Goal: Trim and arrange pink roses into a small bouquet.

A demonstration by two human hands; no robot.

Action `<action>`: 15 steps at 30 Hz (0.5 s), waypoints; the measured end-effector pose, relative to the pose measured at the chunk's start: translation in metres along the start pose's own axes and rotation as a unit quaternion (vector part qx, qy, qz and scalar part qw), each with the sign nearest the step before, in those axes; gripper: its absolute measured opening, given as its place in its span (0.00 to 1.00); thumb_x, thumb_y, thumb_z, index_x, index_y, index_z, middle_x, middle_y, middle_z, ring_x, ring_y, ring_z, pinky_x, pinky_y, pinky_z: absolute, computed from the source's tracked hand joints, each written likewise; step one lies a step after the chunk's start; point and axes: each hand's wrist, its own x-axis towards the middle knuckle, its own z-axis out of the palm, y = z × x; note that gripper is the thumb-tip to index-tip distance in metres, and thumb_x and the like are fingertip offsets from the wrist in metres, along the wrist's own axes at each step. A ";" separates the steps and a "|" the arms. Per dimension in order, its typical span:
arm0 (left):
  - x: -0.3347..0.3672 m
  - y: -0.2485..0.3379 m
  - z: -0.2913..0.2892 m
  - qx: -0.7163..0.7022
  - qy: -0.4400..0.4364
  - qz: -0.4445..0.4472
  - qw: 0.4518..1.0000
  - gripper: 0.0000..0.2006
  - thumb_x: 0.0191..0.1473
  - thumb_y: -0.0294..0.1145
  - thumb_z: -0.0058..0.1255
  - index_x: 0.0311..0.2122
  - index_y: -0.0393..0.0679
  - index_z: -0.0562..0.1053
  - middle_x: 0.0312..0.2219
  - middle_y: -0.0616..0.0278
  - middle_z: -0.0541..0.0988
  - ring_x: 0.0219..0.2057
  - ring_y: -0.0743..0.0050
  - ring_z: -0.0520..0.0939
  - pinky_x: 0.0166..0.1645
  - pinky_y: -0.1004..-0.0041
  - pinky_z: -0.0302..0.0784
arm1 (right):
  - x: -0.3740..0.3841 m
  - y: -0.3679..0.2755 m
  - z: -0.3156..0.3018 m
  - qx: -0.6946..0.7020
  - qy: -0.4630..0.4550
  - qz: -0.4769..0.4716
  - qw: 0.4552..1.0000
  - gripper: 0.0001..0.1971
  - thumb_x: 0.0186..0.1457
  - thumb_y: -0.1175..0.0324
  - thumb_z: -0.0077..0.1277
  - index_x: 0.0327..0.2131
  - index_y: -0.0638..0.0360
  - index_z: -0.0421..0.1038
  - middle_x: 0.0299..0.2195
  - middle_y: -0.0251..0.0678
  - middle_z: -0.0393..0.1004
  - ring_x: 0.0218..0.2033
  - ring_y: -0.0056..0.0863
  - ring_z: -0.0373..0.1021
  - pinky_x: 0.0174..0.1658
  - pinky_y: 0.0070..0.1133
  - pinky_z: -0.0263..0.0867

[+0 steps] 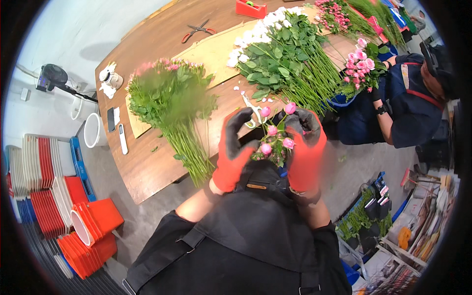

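Both my hands wear red work gloves with dark grey fingers. A small bunch of pink roses (272, 130) stands upright close to my body, between the two hands. My left hand (235, 150) curves at the left of the blooms, thumb and fingers apart, with nothing in it. At the right side, my right hand (306, 147) has its fingers curled around part of the bunch; a bloom shows between them. The lower stems are hidden by my hands and black apron. White-handled scissors (252, 112) lie on the table just beyond my hands.
Pink-flowered stems (172, 93) lie on the wooden table (147, 174) at left; white roses (285, 54) lie ahead. Dark scissors with red handles (198, 31) lie farther back. At right, a co-worker (398, 103) handles a pink bouquet (360, 66). Orange buckets (96, 221) stand at left.
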 end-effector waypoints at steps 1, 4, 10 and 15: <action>-0.006 -0.004 0.001 0.083 0.027 0.057 0.995 0.32 0.52 0.24 0.61 0.63 0.40 0.66 0.57 0.55 0.72 0.61 0.64 0.72 0.66 0.65 0.67 | 0.002 0.003 0.002 0.036 0.002 -0.005 0.999 0.17 0.54 0.85 0.53 0.49 0.67 0.75 0.43 0.34 0.79 0.44 0.20 0.74 0.51 0.20 0.68; -0.009 0.000 0.005 0.315 0.018 0.201 0.927 0.29 0.49 0.25 0.64 0.58 0.42 0.71 0.51 0.55 0.74 0.54 0.58 0.77 0.57 0.64 0.75 | 0.005 0.009 0.006 0.084 0.001 0.021 0.996 0.16 0.56 0.84 0.54 0.49 0.67 0.76 0.43 0.35 0.79 0.44 0.21 0.74 0.50 0.20 0.69; 0.009 -0.007 -0.005 0.287 -0.008 0.152 0.946 0.23 0.45 0.20 0.63 0.50 0.38 0.77 0.43 0.54 0.79 0.46 0.56 0.80 0.49 0.63 0.76 | 0.005 0.011 0.016 0.123 -0.028 -0.004 0.992 0.13 0.59 0.81 0.56 0.49 0.67 0.75 0.41 0.33 0.80 0.41 0.19 0.75 0.47 0.20 0.71; 0.009 -0.010 -0.008 0.091 0.046 0.047 0.994 0.20 0.52 0.17 0.55 0.52 0.34 0.75 0.45 0.59 0.81 0.47 0.68 0.82 0.53 0.67 0.78 | 0.008 0.001 0.019 0.000 -0.026 -0.059 0.998 0.12 0.60 0.80 0.56 0.48 0.66 0.76 0.39 0.32 0.81 0.37 0.16 0.75 0.43 0.17 0.71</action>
